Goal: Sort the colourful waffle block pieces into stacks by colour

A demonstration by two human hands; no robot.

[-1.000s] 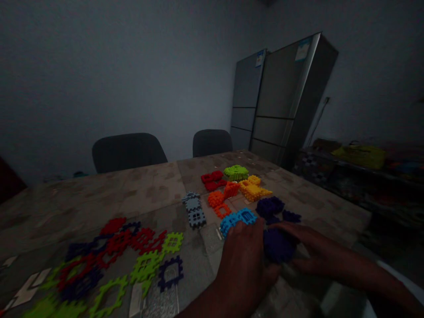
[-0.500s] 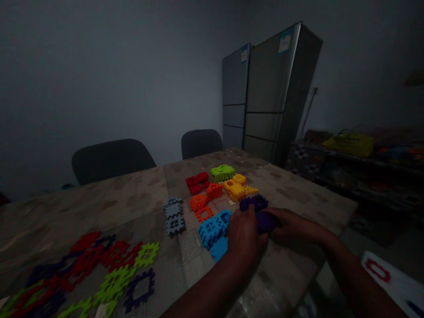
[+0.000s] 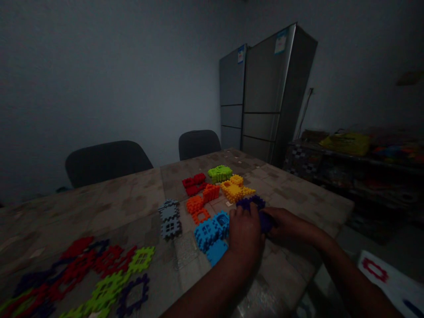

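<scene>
Both my hands are at a group of purple interlocking building tiles (image 3: 266, 221) on the right side of the table. My left hand (image 3: 245, 229) has its fingers curled over the near edge of the purple pieces. From the right, my right hand (image 3: 284, 224) grips the same pieces, its fingertips partly hidden. Just left of my left hand are a stack of blue tiles (image 3: 208, 233) and a flat blue tile (image 3: 217, 252). Beyond lie yellow tiles (image 3: 235, 190), orange tiles (image 3: 195, 205), red tiles (image 3: 194, 183) and a lime-green stack (image 3: 220, 173).
Grey tiles (image 3: 170, 218) lie left of the blue stack. A loose spread of red tiles (image 3: 79, 260), green tiles (image 3: 107, 289) and purple ones covers the table's near left. Two dark chairs (image 3: 109, 163) stand behind the table (image 3: 291, 190); a white surface (image 3: 391, 282) is low at right.
The view has shifted slightly, so the table and tiles sit a little further left. My left hand's fingers reach a bit higher over the purple tiles; both hands stay on them.
</scene>
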